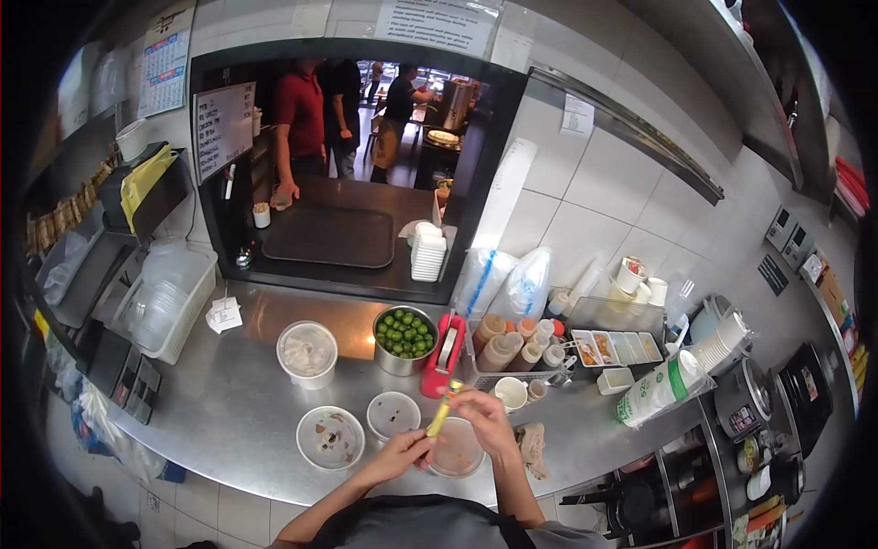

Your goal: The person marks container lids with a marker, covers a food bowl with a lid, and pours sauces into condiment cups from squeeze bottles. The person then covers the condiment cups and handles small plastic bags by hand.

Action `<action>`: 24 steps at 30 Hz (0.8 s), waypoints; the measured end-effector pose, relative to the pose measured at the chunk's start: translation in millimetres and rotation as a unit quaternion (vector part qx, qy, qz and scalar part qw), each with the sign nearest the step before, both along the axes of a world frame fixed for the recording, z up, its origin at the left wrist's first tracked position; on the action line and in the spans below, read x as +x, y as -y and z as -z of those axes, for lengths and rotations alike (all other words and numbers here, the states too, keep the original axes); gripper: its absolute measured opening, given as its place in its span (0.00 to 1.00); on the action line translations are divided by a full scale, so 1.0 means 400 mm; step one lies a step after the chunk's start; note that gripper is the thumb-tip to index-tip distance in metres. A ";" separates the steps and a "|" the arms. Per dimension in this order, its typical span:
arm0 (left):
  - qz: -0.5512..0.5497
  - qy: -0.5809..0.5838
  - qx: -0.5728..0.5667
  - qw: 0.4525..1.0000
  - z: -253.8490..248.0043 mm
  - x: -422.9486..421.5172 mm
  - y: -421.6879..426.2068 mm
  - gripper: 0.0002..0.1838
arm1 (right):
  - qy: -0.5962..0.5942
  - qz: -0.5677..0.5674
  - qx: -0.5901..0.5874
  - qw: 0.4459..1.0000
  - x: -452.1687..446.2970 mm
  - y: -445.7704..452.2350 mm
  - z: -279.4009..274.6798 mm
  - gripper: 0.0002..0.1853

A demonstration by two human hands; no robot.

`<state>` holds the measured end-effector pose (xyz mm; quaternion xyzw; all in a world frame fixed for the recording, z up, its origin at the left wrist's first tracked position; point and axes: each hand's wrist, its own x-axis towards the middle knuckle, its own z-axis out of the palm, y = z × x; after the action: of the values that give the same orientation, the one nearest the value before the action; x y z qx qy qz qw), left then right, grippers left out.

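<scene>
Item: slender yellow stick or packet [444, 414], kind uncertain. Location: between the two hands, above the right-hand white tub [457, 475]. Left hand [409, 452]: fingers pinched about its lower end. Right hand [487, 421]: fingers curled at its upper end; exact grip partly hidden.

Hazards, as judged: a slack pinch could drop the item into the open tub below; a sudden pull or twist could bend or tear it, if it is soft. A low forearm or wrist could catch a rim and tip a tub. The red tape dispenser [434, 373], close beyond the hands, could be knocked by a forward reach.

Containers, on the steel surface [233, 403]:
- Right-hand tub: pale interior, small orange-brown bits.
- Middle tub [369, 417]: a few dark specks.
- Left tub [330, 466]: brown and dark pieces.
- Far white tub [309, 376]: whitish, lumpy contents.
- Steel pot [399, 366]: heaped small green fruits [404, 330].
- Grey basket [476, 371]: upright sauce bottles [500, 351].
- White basket [190, 322]: clear plastic ware.
</scene>
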<state>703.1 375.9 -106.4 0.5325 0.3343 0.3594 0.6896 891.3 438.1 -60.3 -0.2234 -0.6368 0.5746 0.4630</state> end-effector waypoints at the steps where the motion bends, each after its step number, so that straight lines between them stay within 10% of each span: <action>1: 0.014 0.029 -0.025 0.999 -0.003 0.004 0.010 0.16 | -0.098 0.014 -0.034 0.995 -0.004 0.019 0.016 0.15; 4: 0.057 0.113 -0.093 0.988 -0.018 0.022 0.023 0.16 | -0.339 0.037 -0.171 0.924 -0.049 0.090 0.007 0.25; 8: 0.123 0.146 -0.166 0.967 -0.014 0.036 0.035 0.16 | -0.198 -0.090 -0.107 0.970 -0.054 0.100 0.079 0.25; 15: 0.227 0.252 -0.191 0.921 0.015 0.082 0.043 0.22 | -0.346 -0.121 -0.257 0.894 -0.023 0.120 0.025 0.29; 24: 0.099 -0.017 0.058 0.993 -0.059 0.113 0.065 0.20 | -0.410 -0.084 -0.296 0.859 0.027 0.162 0.013 0.27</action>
<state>748.2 349.8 -82.6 0.6080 0.2703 0.2990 0.6840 902.2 373.2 -65.3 -0.0394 -0.2055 0.8122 0.5445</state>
